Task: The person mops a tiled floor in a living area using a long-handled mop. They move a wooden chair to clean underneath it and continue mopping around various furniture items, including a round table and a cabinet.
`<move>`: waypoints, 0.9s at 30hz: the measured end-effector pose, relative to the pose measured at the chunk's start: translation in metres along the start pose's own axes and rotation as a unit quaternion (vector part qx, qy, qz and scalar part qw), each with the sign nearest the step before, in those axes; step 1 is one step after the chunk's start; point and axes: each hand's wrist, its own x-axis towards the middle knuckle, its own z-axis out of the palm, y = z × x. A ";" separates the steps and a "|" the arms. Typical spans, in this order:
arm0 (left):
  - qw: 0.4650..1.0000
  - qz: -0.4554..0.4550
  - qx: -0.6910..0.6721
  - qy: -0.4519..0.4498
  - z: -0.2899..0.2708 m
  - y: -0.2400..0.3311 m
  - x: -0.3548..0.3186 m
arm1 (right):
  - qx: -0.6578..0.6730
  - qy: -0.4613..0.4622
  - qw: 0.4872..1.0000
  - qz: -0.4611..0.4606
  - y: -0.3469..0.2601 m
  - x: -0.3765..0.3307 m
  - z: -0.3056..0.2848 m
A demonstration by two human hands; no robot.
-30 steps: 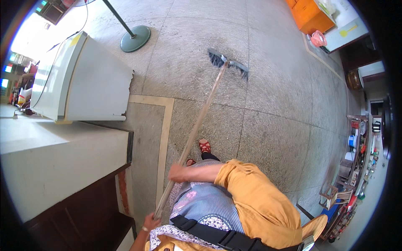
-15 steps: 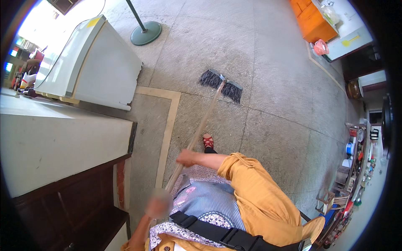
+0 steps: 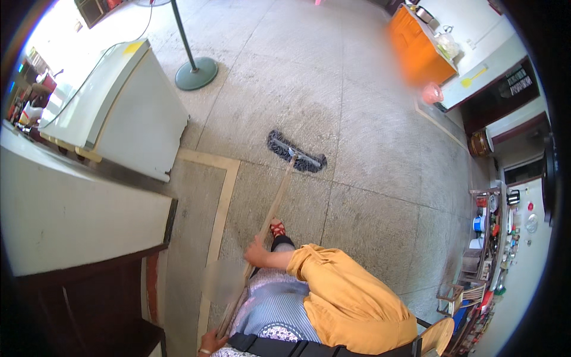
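A long wooden-handled push broom (image 3: 278, 199) slants away from my body across the floor. Its wide dark head (image 3: 295, 153) rests on the concrete, with the bristles splayed out around the bar. My right hand (image 3: 257, 253) is wrapped round the middle of the handle, in front of the apron (image 3: 273, 309). Low at the picture's bottom edge, my left hand (image 3: 212, 343) grips the upper end of the handle, only partly in view. Beyond my right hand, a foot in a red sandal (image 3: 277, 227) stands just beside the handle.
To the left stand a white fridge-like box (image 3: 134, 113) and a white-topped counter (image 3: 89, 208). A green round stand base (image 3: 196, 74) sits farther off. At the far right are an orange cabinet (image 3: 419, 47) and a pink bin (image 3: 432, 93). Cluttered shelves (image 3: 482, 238) line the right wall.
My left hand has come down and back toward my body along with the handle's end. The broom head has tipped flatter, its bristles spreading on both sides. The whole view has shifted.
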 end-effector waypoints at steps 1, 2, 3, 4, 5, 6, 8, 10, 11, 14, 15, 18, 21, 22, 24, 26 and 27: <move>1.000 -0.010 0.005 -0.019 -0.010 -0.017 -0.020 | 0.033 -0.053 0.998 -0.011 -0.025 -0.004 0.000; 0.999 -0.032 -0.003 -0.032 -0.019 -0.033 -0.041 | 0.077 -0.060 0.995 -0.016 -0.054 0.000 0.014; 0.997 -0.064 -0.016 -0.037 -0.025 -0.049 -0.062 | 0.120 -0.067 0.990 -0.025 -0.081 0.006 0.025; 0.995 -0.091 -0.027 -0.040 -0.032 -0.062 -0.081 | 0.157 -0.076 0.983 -0.047 -0.102 0.006 0.021; 0.992 -0.117 -0.037 -0.039 -0.036 -0.073 -0.097 | 0.193 -0.084 0.975 -0.071 -0.118 0.006 0.012; 0.989 -0.140 -0.042 -0.038 -0.039 -0.080 -0.109 | 0.232 -0.044 0.965 -0.113 -0.129 0.010 0.034; 0.984 -0.169 -0.052 -0.024 -0.040 -0.091 -0.128 | 0.300 0.043 0.933 -0.193 -0.136 0.021 0.060; 0.983 -0.177 -0.054 -0.001 -0.030 -0.102 -0.120 | 0.265 -0.016 0.943 -0.202 -0.102 0.018 0.019; 0.984 -0.171 -0.049 0.007 -0.025 -0.102 -0.110 | 0.247 -0.046 0.947 -0.202 -0.077 0.011 -0.010; 0.987 -0.154 -0.048 0.024 -0.021 -0.063 -0.063 | 0.260 0.020 0.961 -0.092 -0.019 0.012 0.006; 0.986 -0.156 -0.054 0.028 -0.034 -0.012 -0.035 | 0.197 0.044 0.969 -0.142 0.016 0.016 0.006; 0.985 -0.141 -0.089 0.044 -0.078 0.136 0.057 | 0.112 0.111 0.982 -0.108 0.132 0.018 -0.033; 0.985 -0.124 -0.113 0.039 -0.111 0.260 0.150 | 0.082 0.168 0.981 -0.060 0.265 0.030 -0.071; 0.991 -0.130 -0.028 -0.002 -0.097 0.262 0.199 | 0.070 0.189 0.979 -0.040 0.313 0.041 -0.071; 0.979 -0.092 -0.177 -0.028 -0.153 0.377 0.245 | -0.022 0.113 0.990 0.085 0.401 0.056 -0.082; 0.954 -0.122 -0.263 -0.072 -0.170 0.453 0.299 | 0.030 0.168 0.965 0.199 0.490 0.063 -0.086; 0.947 -0.090 -0.292 -0.096 -0.175 0.483 0.327 | 0.011 0.196 0.957 0.214 0.527 0.065 -0.098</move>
